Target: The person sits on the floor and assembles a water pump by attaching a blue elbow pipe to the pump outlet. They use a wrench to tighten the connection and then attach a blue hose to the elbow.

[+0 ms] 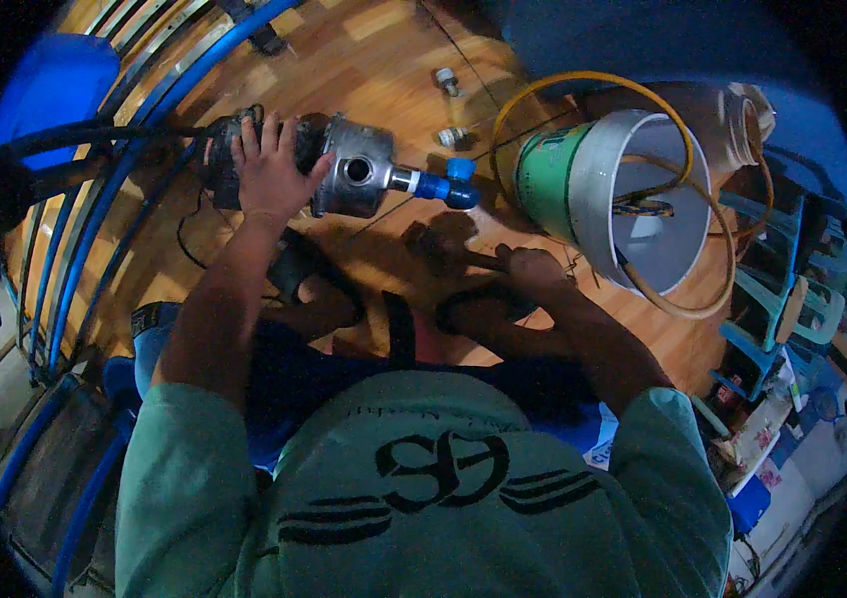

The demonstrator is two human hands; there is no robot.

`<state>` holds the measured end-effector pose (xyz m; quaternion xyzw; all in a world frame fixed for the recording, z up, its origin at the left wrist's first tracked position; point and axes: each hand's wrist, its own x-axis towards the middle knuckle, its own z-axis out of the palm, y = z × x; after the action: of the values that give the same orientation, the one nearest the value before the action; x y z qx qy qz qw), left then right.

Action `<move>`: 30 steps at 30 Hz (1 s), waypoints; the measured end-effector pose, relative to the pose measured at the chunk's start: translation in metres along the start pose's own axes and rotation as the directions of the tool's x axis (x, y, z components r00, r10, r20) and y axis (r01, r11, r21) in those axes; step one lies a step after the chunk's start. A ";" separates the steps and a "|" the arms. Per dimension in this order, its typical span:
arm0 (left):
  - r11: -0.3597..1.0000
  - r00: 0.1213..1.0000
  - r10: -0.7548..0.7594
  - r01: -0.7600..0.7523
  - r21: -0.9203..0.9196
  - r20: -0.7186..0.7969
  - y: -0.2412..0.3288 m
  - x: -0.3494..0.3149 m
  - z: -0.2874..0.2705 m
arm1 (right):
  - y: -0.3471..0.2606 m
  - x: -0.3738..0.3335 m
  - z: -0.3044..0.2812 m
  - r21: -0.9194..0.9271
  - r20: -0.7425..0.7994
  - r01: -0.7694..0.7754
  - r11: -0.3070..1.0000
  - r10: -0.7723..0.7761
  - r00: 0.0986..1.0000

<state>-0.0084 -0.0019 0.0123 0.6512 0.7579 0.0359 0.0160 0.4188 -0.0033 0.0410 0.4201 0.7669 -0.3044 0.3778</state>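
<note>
My left hand (276, 169) lies with fingers spread on the dark body of a water pump (361, 167), which rests on its side on the floor. Its silver metal end has a round hole facing up. From that end a short pipe runs to a blue elbow fitting (460, 187). My right hand (535, 269) is closed round the handle of a hammer (433, 244), whose dim, shadowed head sits just below the blue fitting, apart from it.
A green-and-white bucket (553, 179) lies tipped on its side at right, with a yellow hose (595, 76) looped round it. Two small pipe fittings (448, 82) lie on the wood-patterned floor. Blue and metal rails (159, 95) line the left; pale blue plastic stools (777, 289) stand far right.
</note>
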 end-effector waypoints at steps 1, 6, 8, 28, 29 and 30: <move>1.000 0.999 0.012 -0.012 0.010 0.034 -0.001 0.001 -0.004 | -0.004 -0.014 -0.014 0.003 0.057 0.008 1.000 -0.008 0.998; 0.999 0.998 -0.031 0.031 -0.006 0.046 -0.013 -0.012 -0.014 | -0.039 -0.118 -0.084 0.366 -0.004 0.251 0.896 -0.268 0.964; 0.938 0.934 -0.345 0.345 0.014 0.091 0.004 -0.027 -0.042 | -0.045 -0.141 -0.091 0.464 -0.002 0.170 0.869 -0.191 0.982; 0.883 0.920 -0.339 0.383 -0.271 0.197 -0.053 -0.043 0.001 | -0.191 -0.070 -0.177 -0.496 0.083 0.328 0.804 -0.332 0.940; 0.886 0.928 -0.332 0.369 -0.280 0.171 -0.053 -0.045 0.003 | -0.200 -0.064 -0.176 -0.529 0.102 0.316 0.788 -0.310 0.945; 0.890 0.935 -0.325 0.354 -0.289 0.145 -0.053 -0.046 0.006 | -0.203 -0.057 -0.177 -0.578 0.106 0.335 0.744 -0.338 0.935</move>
<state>-0.0537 -0.0554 0.0017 0.4989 0.8433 0.1208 0.1592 0.2049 0.0183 0.2129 0.1382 0.8870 -0.1140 0.4256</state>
